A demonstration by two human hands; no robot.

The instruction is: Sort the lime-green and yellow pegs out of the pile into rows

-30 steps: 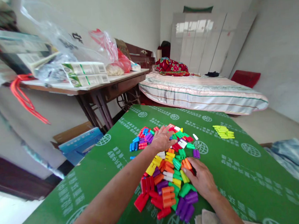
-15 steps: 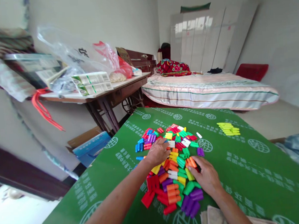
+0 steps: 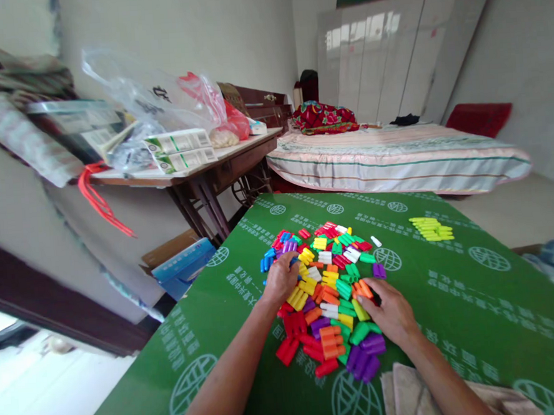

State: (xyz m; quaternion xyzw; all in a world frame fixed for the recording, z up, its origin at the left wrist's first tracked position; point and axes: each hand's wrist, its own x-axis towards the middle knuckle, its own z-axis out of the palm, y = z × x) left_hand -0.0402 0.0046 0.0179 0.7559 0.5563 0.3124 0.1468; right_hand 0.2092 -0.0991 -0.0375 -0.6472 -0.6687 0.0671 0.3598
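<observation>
A heap of small plastic blocks (image 3: 331, 279) in many colours lies on a green printed board (image 3: 452, 309). My left hand (image 3: 280, 277) rests on the heap's left edge, fingers curled down over yellow and blue pieces. My right hand (image 3: 390, 310) lies on the heap's right side, fingers bent onto orange and yellow-green blocks. Whether either hand grips a piece is hidden. A separate neat group of yellow-green blocks (image 3: 432, 228) sits at the far right of the board.
A wooden table (image 3: 218, 164) with boxes and plastic bags stands at the left. A bed (image 3: 396, 162) with a striped cover lies beyond the board. A blue box (image 3: 183, 268) lies on the floor. A folded cloth (image 3: 411, 399) sits near my right forearm.
My left hand has drawn back from the far part of the heap to its left edge. The right hand stayed on the heap's right side. The camera swung a little.
</observation>
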